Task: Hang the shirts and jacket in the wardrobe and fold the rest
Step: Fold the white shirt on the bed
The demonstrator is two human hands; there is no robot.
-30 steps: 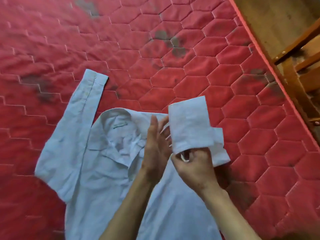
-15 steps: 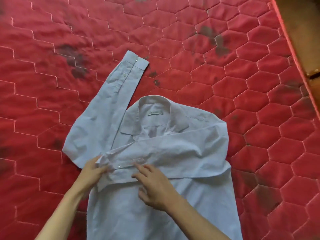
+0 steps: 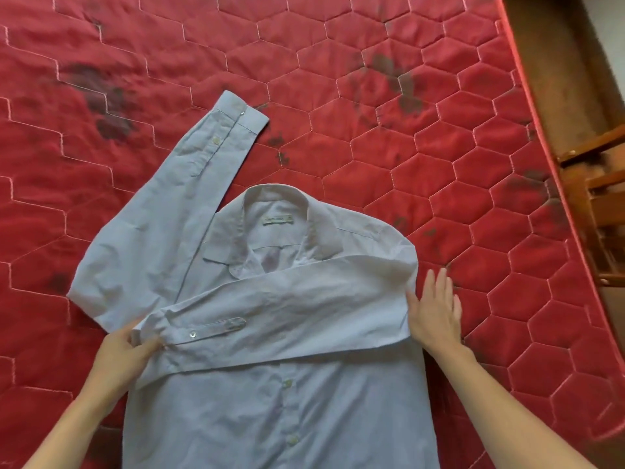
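A red quilted mattress (image 3: 372, 130), stitched in hexagons and marked with dark stains, fills nearly the whole view. At the right edge are a strip of brown floor and some wooden furniture (image 3: 602, 204). A pale blue shirt (image 3: 270, 418) lies flat on the mattress, front up and buttoned, with its collar pointing away from the person. The outstretched sleeve (image 3: 162, 238) angles up and away on the left hand's side and ends in a buttoned cuff (image 3: 241, 113). The folded sleeve (image 3: 287, 309) is laid across the chest just below the collar. The right hand (image 3: 436, 309) rests flat at the shirt's side, against the sleeve's fold, its fingers (image 3: 431, 286) straight and close together. The left hand (image 3: 125, 353) pinches the end of the folded sleeve between thumb and curled fingers. A small label (image 3: 278, 220) sits inside the collar, and white buttons (image 3: 287, 383) run down the front.
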